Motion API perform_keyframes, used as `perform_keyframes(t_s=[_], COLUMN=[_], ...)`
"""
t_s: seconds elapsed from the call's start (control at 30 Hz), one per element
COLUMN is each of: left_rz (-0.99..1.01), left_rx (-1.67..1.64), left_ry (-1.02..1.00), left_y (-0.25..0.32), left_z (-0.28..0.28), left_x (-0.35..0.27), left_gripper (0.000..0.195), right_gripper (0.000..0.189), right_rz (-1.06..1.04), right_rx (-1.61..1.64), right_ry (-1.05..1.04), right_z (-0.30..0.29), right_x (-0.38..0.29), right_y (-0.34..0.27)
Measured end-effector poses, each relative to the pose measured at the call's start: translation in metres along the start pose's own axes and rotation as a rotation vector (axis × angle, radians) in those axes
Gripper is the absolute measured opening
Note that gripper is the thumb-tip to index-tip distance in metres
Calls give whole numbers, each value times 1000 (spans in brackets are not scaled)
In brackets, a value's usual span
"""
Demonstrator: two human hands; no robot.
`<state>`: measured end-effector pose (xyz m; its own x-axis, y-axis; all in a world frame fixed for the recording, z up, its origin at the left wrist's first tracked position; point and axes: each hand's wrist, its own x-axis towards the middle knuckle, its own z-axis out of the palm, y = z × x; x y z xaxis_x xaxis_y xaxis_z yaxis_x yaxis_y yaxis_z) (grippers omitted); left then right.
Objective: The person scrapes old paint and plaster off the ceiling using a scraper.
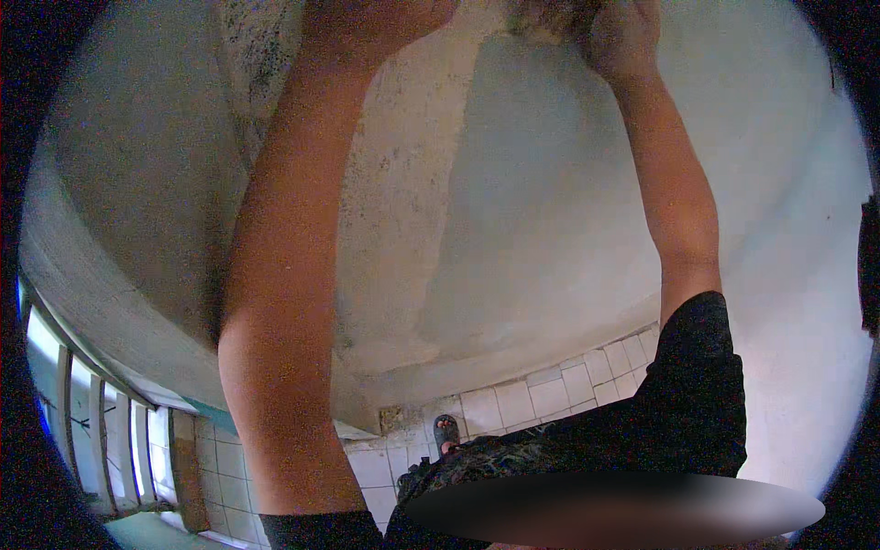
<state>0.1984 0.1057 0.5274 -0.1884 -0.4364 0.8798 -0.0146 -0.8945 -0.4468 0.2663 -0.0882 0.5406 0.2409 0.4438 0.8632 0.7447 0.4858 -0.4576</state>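
Note:
Both of my bare arms reach up to the top edge of the view, in front of a stained plaster wall (399, 192). My left hand (405, 20) is mostly cut off by the edge, and its fingers are hidden. At the upper right, my right hand (625, 41) is bent beside a blurred, dark brownish area on the wall (550, 17). Whether it holds anything is unclear. Between the forearms lies a smoother grey patch (522, 165) on the wall, with rough, speckled beige plaster to its left.
Pale floor tiles (512, 402) run along the wall's foot, where a sandalled foot (446, 431) stands. A barred window (89, 419) is at the lower left. Dark spots mark a wall strip (258, 55) at the upper left. A pale wall (790, 289) rises at the right.

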Motion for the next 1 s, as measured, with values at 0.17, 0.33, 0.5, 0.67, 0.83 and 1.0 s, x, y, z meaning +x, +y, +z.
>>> perform_keyframes(t_s=[0.17,0.33,0.5,0.67,0.83,1.0], left_rz=[5,-3,-5,-3,-15,-15], left_rx=[13,60,17,27,-14,1], left_ry=[17,12,14,21,17,19], left_y=[-1,-1,0,1,1,-1], left_z=[1,1,0,1,2,-2], left_x=[0,0,1,0,1,1], left_gripper=[29,27,27,27,27,27], right_gripper=[13,14,14,15,16,16], right_rz=[-91,-144,-58,-97,-107,-108], right_rx=[-96,-25,-20,-119,-93,-118], right_ry=[17,-116,-2,64,57,-33], right_z=[-4,7,9,9,9,12], right_x=[9,6,10,15,16,16], right_y=[2,0,2,-1,4,0])
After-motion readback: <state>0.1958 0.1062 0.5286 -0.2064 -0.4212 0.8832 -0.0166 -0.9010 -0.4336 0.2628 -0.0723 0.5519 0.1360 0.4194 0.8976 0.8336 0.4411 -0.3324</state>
